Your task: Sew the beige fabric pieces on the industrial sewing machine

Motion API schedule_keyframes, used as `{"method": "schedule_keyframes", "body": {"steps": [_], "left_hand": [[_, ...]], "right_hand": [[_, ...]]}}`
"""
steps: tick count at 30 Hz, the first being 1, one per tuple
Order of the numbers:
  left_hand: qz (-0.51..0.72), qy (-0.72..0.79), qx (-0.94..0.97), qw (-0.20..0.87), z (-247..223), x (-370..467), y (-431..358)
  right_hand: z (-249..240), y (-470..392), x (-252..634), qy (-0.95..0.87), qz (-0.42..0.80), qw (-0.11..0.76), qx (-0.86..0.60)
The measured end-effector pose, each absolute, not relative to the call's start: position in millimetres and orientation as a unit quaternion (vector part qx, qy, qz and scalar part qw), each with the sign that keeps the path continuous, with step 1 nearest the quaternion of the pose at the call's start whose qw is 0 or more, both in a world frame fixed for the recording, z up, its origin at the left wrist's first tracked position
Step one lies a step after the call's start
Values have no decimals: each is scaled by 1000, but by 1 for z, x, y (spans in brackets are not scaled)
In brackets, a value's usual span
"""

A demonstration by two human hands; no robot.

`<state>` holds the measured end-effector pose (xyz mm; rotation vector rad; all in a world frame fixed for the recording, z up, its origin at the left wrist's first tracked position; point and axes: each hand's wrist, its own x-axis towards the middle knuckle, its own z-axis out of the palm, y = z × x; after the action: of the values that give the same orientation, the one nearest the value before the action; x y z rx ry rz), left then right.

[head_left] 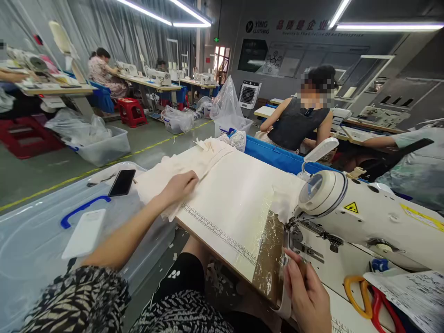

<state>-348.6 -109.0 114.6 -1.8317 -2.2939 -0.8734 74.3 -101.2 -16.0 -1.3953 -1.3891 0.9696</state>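
Note:
At the far left part of the sewing table, my left hand (pixel 180 186) is curled closed on the edge of a heap of cream fabric (pixel 208 159). Some blur softens its fingertips. My right hand (pixel 307 289) is closed just in front of the needle area of a white sewing machine (pixel 374 208). A white fabric strip (pixel 286 303) runs down beside its fingers and loops over the table edge. The thumb and forefinger are pinched at this strip, partly hiding it. A printed ruler (pixel 222 231) lies along the front of the white tabletop (pixel 232 185).
Orange-handled scissors (pixel 359 296), a red handle (pixel 385 310) and a printed paper (pixel 412 291) lie right of my right hand. On a clear plastic bin lid (pixel 41 240) at left rest a black phone (pixel 122 182) and a white phone (pixel 85 233). A co-worker (pixel 301 115) sits beyond the table.

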Motion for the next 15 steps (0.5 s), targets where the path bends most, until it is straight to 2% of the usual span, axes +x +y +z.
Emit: {"method": "schedule_keyframes", "body": {"steps": [5, 9, 12, 15], "left_hand": [[-223, -591, -773, -63, 107, -274, -104], [-160, -461, -866, -110, 97, -221, -105], [-135, -351, -915, -142, 82, -183, -114], [-97, -226, -944, -221, 65, -160, -127]], "right_hand": [[11, -60, 28, -612, 555, 410, -387], [26, -34, -15, -540, 644, 372, -394], [34, -35, -38, -524, 658, 350, -412], [38, -54, -37, -584, 583, 387, -412]]}}
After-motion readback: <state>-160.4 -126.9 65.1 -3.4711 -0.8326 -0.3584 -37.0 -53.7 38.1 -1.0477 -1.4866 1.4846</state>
